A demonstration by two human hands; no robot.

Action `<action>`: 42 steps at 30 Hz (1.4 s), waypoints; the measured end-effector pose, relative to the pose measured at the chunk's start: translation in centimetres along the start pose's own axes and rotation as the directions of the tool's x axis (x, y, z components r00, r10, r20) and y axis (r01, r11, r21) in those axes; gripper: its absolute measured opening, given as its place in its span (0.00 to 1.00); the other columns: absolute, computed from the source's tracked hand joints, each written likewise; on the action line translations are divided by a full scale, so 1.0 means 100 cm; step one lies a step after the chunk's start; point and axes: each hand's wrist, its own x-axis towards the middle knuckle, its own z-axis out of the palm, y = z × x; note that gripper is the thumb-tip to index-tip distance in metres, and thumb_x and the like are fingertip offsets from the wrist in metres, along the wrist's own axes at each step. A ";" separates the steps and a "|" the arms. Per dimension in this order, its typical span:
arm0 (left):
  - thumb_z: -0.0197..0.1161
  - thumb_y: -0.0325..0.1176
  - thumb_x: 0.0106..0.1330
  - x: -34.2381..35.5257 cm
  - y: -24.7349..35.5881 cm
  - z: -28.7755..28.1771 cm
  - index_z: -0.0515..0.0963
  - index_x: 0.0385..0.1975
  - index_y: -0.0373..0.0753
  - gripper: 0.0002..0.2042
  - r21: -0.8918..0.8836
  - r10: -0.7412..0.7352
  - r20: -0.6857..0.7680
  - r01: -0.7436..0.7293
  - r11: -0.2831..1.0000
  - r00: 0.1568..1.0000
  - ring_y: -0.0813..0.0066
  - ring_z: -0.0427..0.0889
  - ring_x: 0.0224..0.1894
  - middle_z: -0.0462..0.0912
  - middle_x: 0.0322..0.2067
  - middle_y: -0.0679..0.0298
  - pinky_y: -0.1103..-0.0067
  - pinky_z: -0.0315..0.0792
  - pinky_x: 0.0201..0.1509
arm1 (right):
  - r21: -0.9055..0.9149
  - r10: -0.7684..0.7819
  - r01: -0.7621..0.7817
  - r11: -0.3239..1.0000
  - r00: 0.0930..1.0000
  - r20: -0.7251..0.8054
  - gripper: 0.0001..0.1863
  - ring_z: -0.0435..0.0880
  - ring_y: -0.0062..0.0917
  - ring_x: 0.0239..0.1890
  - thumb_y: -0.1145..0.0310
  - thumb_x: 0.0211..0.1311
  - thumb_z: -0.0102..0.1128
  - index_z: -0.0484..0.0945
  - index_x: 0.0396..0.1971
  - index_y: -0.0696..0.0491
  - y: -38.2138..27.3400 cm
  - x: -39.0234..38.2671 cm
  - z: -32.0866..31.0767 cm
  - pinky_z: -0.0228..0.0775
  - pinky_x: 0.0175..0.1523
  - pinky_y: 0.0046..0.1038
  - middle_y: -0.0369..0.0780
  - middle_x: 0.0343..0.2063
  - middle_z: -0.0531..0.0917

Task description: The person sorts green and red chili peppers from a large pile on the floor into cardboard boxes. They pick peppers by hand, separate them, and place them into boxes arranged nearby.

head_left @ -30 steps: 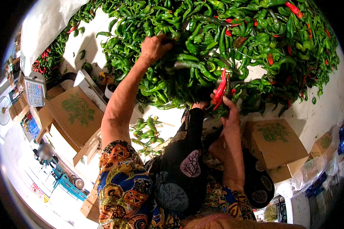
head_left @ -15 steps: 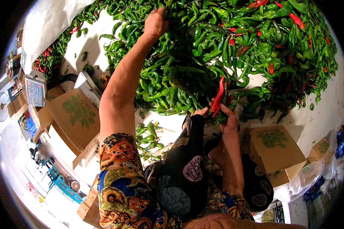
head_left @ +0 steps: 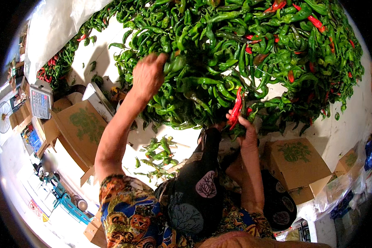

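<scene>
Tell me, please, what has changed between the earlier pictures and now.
The left hand first reached farther out over the green peppers, then came back toward the body and to the left; blur hides whether it holds anything. The right hand still holds the red pepper, and the cardboard boxes stayed in place.

Produce workroom, it seems — heaped peppers (head_left: 235, 49), cardboard boxes (head_left: 299, 163), weighing scale (head_left: 41, 101)
</scene>
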 end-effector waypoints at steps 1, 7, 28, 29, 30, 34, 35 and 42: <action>0.56 0.27 0.55 -0.025 -0.005 -0.006 0.71 0.34 0.39 0.07 -0.078 -0.050 0.164 0.063 0.995 0.985 0.53 0.76 0.27 0.75 0.26 0.54 0.64 0.70 0.28 | 0.008 0.009 -0.009 1.000 1.000 0.025 0.27 0.79 0.35 0.49 0.65 0.49 0.61 0.72 0.51 0.59 0.002 0.002 -0.002 0.68 0.55 0.33 0.44 0.46 0.79; 0.52 0.48 0.64 -0.183 0.000 0.006 0.79 0.34 0.40 0.17 -0.051 0.169 0.902 -0.289 0.956 0.398 0.57 0.81 0.24 0.80 0.22 0.56 0.66 0.77 0.29 | -0.028 0.044 -0.043 0.999 0.999 0.022 0.29 0.78 0.37 0.49 0.65 0.48 0.61 0.71 0.52 0.61 0.000 0.001 -0.006 0.69 0.54 0.33 0.46 0.47 0.78; 0.62 0.64 0.49 0.272 0.055 0.115 0.70 0.41 0.28 0.38 -0.290 -0.470 -0.215 0.404 0.868 0.856 0.46 0.77 0.44 0.78 0.38 0.44 0.63 0.71 0.50 | 0.059 -0.023 0.024 0.998 1.000 -0.018 0.21 0.79 0.32 0.49 0.67 0.53 0.59 0.74 0.47 0.61 -0.009 -0.006 -0.004 0.69 0.55 0.31 0.43 0.44 0.80; 0.65 0.59 0.47 0.277 0.055 0.109 0.69 0.45 0.31 0.36 -0.376 -0.526 -0.108 0.455 0.807 0.844 0.47 0.76 0.46 0.77 0.42 0.45 0.64 0.70 0.52 | 0.070 -0.014 0.014 0.997 1.000 -0.010 0.21 0.79 0.33 0.49 0.67 0.54 0.59 0.74 0.48 0.61 -0.008 -0.004 -0.006 0.69 0.55 0.31 0.43 0.44 0.80; 0.69 0.54 0.46 0.277 0.054 0.103 0.68 0.48 0.34 0.35 -0.449 -0.569 0.003 0.509 0.734 0.823 0.48 0.74 0.48 0.75 0.45 0.46 0.64 0.70 0.53 | 0.081 -0.002 0.002 0.997 1.000 0.000 0.21 0.79 0.33 0.49 0.67 0.54 0.59 0.74 0.48 0.61 -0.006 -0.001 -0.006 0.69 0.55 0.32 0.44 0.44 0.80; 0.69 0.46 0.45 0.258 0.037 0.092 0.68 0.47 0.32 0.32 -0.790 -0.468 -0.046 0.254 0.557 0.883 0.61 0.79 0.39 0.78 0.38 0.52 0.71 0.72 0.49 | 0.156 0.035 -0.044 0.987 0.998 0.055 0.25 0.78 0.37 0.50 0.70 0.54 0.58 0.68 0.52 0.64 -0.002 0.001 0.003 0.67 0.58 0.35 0.47 0.47 0.78; 0.69 0.37 0.51 0.242 0.035 0.087 0.67 0.46 0.31 0.26 -0.929 -0.343 0.000 0.126 0.347 0.940 0.80 0.71 0.26 0.76 0.28 0.64 0.82 0.67 0.31 | 0.142 -0.004 -0.003 0.990 0.999 0.053 0.25 0.78 0.37 0.50 0.70 0.54 0.58 0.69 0.52 0.64 -0.002 0.001 0.000 0.67 0.58 0.35 0.47 0.47 0.78; 0.60 0.33 0.63 0.088 0.028 0.045 0.72 0.42 0.35 0.11 -0.763 0.106 0.375 0.371 -0.529 0.921 0.63 0.80 0.40 0.79 0.35 0.59 0.69 0.76 0.47 | 0.121 -0.138 0.132 0.984 0.989 0.044 0.23 0.79 0.35 0.48 0.67 0.56 0.57 0.70 0.52 0.61 -0.006 -0.010 0.028 0.69 0.56 0.35 0.46 0.46 0.79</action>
